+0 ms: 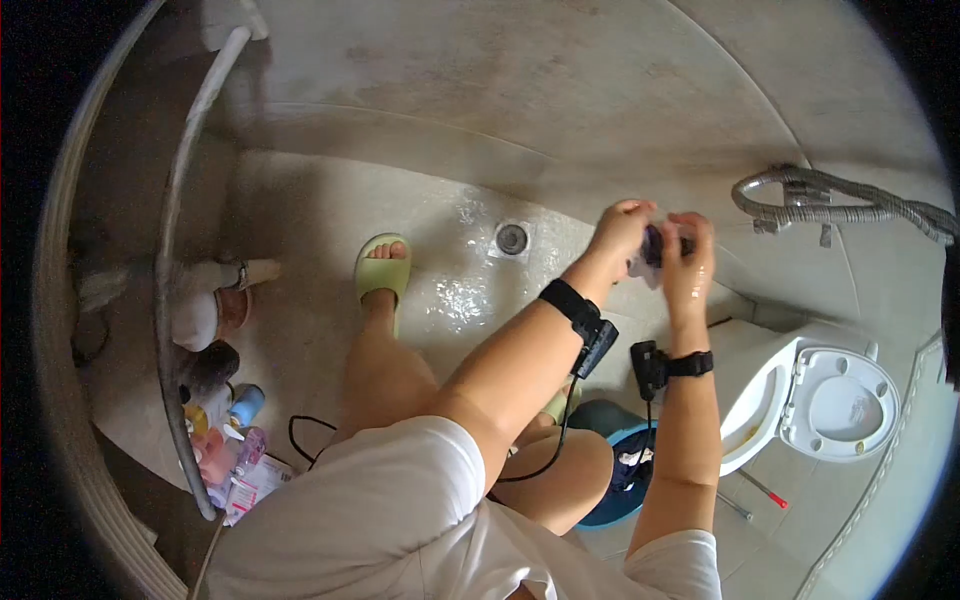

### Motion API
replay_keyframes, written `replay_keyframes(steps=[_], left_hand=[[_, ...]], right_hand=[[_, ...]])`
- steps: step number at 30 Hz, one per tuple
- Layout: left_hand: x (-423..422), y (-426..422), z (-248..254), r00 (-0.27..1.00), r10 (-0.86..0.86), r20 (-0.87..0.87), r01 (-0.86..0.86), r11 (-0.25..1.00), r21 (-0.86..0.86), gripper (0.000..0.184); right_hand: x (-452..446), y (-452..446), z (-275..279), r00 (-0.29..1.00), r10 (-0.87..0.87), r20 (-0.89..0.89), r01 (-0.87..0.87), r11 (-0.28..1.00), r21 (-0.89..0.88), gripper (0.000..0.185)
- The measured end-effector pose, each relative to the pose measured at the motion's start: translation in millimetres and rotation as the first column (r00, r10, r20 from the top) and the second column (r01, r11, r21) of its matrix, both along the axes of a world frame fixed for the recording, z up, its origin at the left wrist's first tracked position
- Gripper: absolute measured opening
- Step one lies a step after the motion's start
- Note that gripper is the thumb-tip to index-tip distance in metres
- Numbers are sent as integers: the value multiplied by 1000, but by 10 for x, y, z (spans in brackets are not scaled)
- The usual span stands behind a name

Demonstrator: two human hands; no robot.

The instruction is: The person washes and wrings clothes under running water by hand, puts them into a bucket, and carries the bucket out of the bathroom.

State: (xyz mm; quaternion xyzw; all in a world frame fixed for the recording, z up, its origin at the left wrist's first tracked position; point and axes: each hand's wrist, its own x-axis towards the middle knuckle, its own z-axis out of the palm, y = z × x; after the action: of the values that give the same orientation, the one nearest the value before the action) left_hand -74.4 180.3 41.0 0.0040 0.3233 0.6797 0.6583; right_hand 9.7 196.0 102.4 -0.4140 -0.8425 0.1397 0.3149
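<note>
My left hand (620, 238) and my right hand (689, 262) are raised close together in front of the wall. Between them is a small dark-and-pale cloth-like bundle (651, 250). Fingers of both hands are closed on it, and much of it is hidden; its exact kind cannot be made out. Water drops glint on my right hand. Each wrist wears a black strap with a small cabled box. Below my right forearm stands a blue bucket (612, 512) with dark cloth inside.
A floor drain (512, 238) lies in the wet tiled floor (440, 215). The toilet (765, 405), lid raised, is at right, beneath a shower hose (830, 190). Bottles (246, 405) cluster at left, near a curved pipe (180, 180). A green slipper (372, 275) is on one foot.
</note>
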Motion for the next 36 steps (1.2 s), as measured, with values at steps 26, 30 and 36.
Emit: replay_keyframes(steps=[26,30,36], left_hand=[[-147,-87,45,850,-335,-405,285,941,-181,54],[-195,-121,-33,916,-302,265,287,953,94,66],[50,73,-414,897,-219,383,201,976,85,37]], right_hand=[[-6,145,229,984,57,171,-68,996,56,20],[-267,-280,191,993,116,31,-112,986,-120,18],[-402,-396,37,994,66,92,-53,989,-136,18]])
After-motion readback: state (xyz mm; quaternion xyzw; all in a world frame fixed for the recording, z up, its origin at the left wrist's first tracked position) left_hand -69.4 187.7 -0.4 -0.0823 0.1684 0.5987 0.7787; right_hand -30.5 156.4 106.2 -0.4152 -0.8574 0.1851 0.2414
